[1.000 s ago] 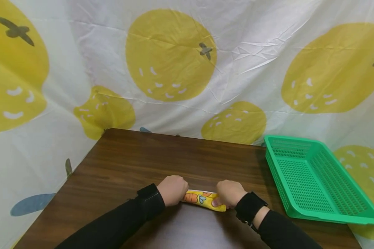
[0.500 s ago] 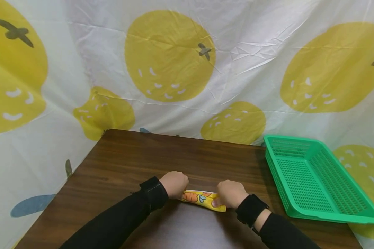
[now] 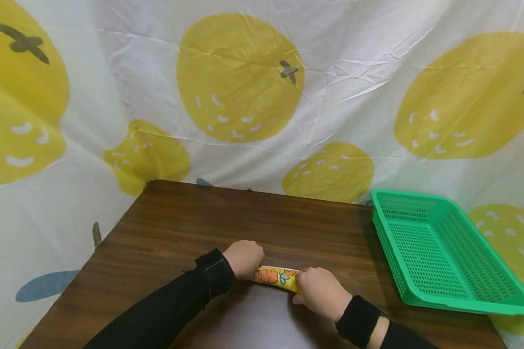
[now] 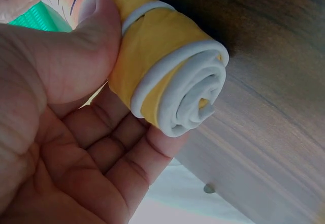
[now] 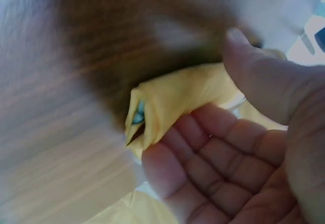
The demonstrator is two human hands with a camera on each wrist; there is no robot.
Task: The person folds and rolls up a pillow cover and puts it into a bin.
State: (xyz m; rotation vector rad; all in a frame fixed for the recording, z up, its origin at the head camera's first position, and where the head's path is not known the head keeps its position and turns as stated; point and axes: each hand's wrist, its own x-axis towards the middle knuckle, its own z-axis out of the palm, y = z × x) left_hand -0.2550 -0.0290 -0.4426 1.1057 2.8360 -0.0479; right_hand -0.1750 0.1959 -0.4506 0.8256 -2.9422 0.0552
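Observation:
A rolled yellow cloth (image 3: 274, 276) with an orange carrot print and white edging lies on the brown table, between both hands. My left hand (image 3: 244, 259) grips its left end, thumb on one side and fingers on the other. The left wrist view shows the spiral end of the rolled cloth (image 4: 177, 76) past the fingers. At the right end, my right hand (image 3: 322, 293) has its fingers curled behind the cloth. In the right wrist view its thumb (image 5: 259, 76) lies across the near side of the rolled cloth (image 5: 177, 94), whose folded end sticks out.
A green plastic basket (image 3: 432, 303) with slotted walls stands at the table's right side. Behind and left of the wooden table (image 3: 192, 213) hangs a white sheet (image 3: 345, 29) with yellow fruit prints.
My right hand has shifted nearer to me and slightly left along the cloth, covering its right end. The left hand rose slightly at first, then stayed in place.

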